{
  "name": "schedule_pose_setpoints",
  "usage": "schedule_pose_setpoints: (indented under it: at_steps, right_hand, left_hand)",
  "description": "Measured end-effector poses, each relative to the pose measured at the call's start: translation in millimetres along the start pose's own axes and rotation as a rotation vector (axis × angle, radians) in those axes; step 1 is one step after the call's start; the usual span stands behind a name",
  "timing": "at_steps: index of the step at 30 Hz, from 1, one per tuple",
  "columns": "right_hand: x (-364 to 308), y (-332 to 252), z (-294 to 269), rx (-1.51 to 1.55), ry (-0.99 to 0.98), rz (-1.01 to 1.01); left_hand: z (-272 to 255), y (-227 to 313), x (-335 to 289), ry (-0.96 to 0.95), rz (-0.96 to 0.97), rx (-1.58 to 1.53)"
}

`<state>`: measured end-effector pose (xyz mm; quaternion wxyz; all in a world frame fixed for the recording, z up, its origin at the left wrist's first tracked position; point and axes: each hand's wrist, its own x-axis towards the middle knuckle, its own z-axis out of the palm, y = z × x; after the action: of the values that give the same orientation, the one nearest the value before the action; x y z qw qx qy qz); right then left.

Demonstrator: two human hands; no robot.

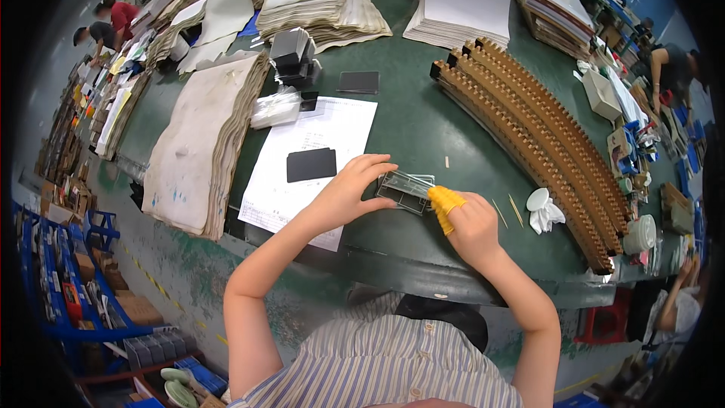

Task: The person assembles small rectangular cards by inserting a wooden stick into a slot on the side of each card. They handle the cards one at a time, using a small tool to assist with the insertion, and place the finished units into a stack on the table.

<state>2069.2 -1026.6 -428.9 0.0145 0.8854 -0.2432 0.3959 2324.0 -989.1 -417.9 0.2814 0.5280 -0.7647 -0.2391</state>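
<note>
A clear, rectangular plastic piece with dark areas (406, 192) is tilted just above the green tabletop in front of me. My left hand (349, 190) grips its left end, thumb on the near side and fingers on the far side. At its right end is my right hand (470, 228), fingers curled together, with yellow ribbed covers (445, 202) on some of them. Whatever those fingertips pinch is hidden. To the left, thin black rectangular sheets (311, 165) lie on a printed white paper (349, 122). Farther back is another dark rectangular plate (359, 81).
Long notched brown racks (529, 136) curve along the right, beside crumpled white tissue (545, 213) and thin wooden sticks (516, 211). A dark stack (292, 54) and clear plastic bags (275, 108) stand back left, near a thick paper pile (200, 143). Other people work farther off.
</note>
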Motion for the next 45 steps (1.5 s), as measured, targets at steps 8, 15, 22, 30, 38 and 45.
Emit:
schedule_pose_setpoints:
  at_steps: [8,15,22,30,38,45]
  right_hand:
    - [11.3,8.1,-2.3,0.526,0.027,0.549]
    - [11.5,18.3,-2.9,1.105,-0.104,0.927]
    - [11.7,10.3,2.4,1.223,-0.231,0.955]
    - [5.2,9.8,3.5,1.160,-0.212,1.004]
    - [-21.8,-3.0,-99.3,0.422,0.012,0.654]
    - [-185.3,77.1,-254.0,-0.259,0.768,1.128]
  left_hand:
    - [6.8,10.7,2.3,0.133,-0.225,-0.463]
    - [17.2,3.6,3.4,0.173,-0.284,-0.863]
    - [20.0,4.7,0.5,0.142,-0.344,-0.969]
    - [26.0,8.8,-6.1,0.196,-0.362,-0.847]
    - [24.2,-2.1,-8.9,0.332,-0.351,-0.787]
    - [28.1,-19.6,-11.4,0.422,-0.361,-0.821]
